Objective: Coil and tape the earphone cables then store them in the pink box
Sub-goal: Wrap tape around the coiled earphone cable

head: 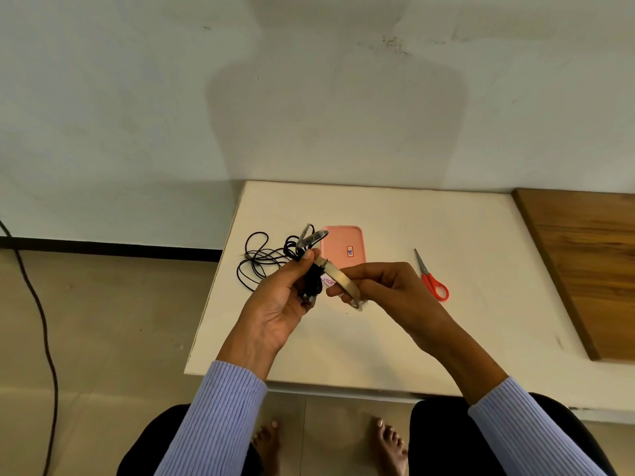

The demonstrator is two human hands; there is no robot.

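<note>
My left hand [285, 297] grips a coiled black earphone cable [311, 283] above the white table, thumb near the top of the bundle. My right hand [385, 286] holds a roll of clear tape [343, 283] by its rim, right beside the coil. A strip of tape [311, 237] runs up from the bundle. A loose black earphone cable [259, 261] lies tangled on the table at the left. The pink box [347, 247] lies behind my hands, lid on.
Red-handled scissors [431, 276] lie on the white table [395, 338] to the right of my hands. A wooden board [584, 262] adjoins the table on the right. A dark cord [37, 310] trails over the floor at the left.
</note>
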